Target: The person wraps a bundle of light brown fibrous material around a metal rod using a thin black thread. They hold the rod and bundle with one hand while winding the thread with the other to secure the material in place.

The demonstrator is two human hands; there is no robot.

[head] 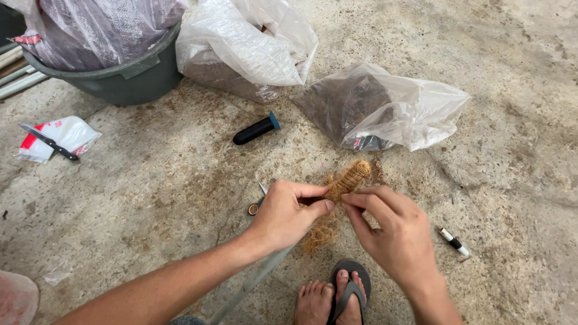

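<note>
Left hand (284, 212) is closed around the near end of a wound coir-fibre bundle (348, 179), thumb tip pressed on top, other fingers curled underneath. Right hand (394, 232) comes in from the other side with index finger and thumb pinched at the same spot, just right of the left thumb; whether it actually has a strand between the pads cannot be made out.

Key geometry: the bundle's long axis runs from the pinch point up and to the right, away from the person, so the free wrapped end sticks out beyond both hands and only the near end is gripped. Both hands meet at that near end (the left has the fuller hold, the right only fingertip contact). Loose fibres (319, 236) hang below the hands, above a sandalled foot (348, 293).

Further out on the concrete floor (150, 180): scissors (257, 201) partly hidden behind the left hand, a small black-and-white cylinder (454, 242) well to the right, a black tube with a blue cap (257, 129) beyond, two clear plastic bags (385, 105) of brown fibre, a grey tub (129, 78), and a knife (48, 141) lying on a white packet far left.
</note>
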